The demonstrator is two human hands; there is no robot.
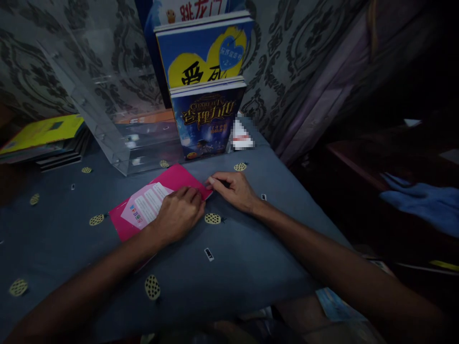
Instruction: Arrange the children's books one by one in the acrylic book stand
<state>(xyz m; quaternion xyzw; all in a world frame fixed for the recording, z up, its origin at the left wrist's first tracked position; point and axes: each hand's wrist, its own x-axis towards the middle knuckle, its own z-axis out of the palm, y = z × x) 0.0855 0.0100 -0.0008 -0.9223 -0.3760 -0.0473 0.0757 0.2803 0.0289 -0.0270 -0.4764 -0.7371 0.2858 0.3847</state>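
Note:
A pink book [179, 177] with a pale panel of text boxes on its cover lies flat on the cloth-covered table. My left hand [181, 212] rests across its lower right part, fingers curled and pressed together against the cover near the right edge. At the book's right corner is my right hand [234, 191], thumb and forefinger closed together at the edge. The undersides of both hands are hidden, so the exact grip is hard to see. Just beyond the pink book, a dark blue book [208, 119] with gold lettering stands upright.
Behind it stand a blue and yellow book [201, 52] and another blue book [165, 12]. A clear acrylic rack [107, 138] is left of them. Stacked books [46, 136] lie farther left. The tablecloth's [251, 253] edge drops off at right, near a blue cloth [423, 200].

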